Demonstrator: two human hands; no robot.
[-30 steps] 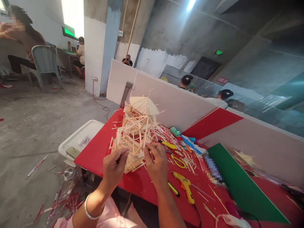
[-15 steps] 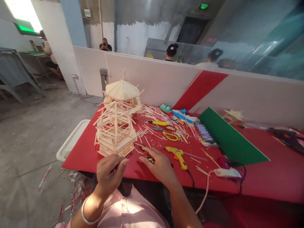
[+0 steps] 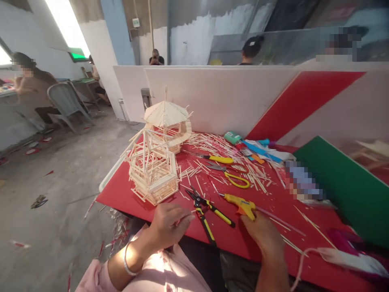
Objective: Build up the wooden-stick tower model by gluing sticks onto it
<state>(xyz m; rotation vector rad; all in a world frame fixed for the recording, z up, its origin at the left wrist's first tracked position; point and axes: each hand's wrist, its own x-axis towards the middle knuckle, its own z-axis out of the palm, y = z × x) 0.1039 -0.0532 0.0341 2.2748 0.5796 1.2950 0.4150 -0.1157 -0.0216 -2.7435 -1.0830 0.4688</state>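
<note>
My right hand [image 3: 263,233] is closed round the handle of a yellow hot glue gun [image 3: 241,205], which lies low over the red table with its nozzle toward the left. My left hand [image 3: 172,225] is held at the table's front edge, fingers pinched together; whatever is between them is too small to make out. Just beyond it stands a hexagonal stick model [image 3: 153,174] with an open frame top. Black-and-yellow pliers [image 3: 206,209] lie with handles spread between my hands. Behind the frame is a second stick model [image 3: 166,115] with a covered roof.
Loose sticks [image 3: 209,142] are strewn over the red table [image 3: 121,198]. Yellow-handled scissors [image 3: 237,178] and another yellow-handled tool [image 3: 220,159] lie among them. A green board [image 3: 343,190] leans at the right. A white partition [image 3: 219,101] runs behind; several people sit farther off.
My right hand has moved right and taken hold of the glue gun, uncovering the pliers. My left hand stays pinched near the model. The view has swung left.
</note>
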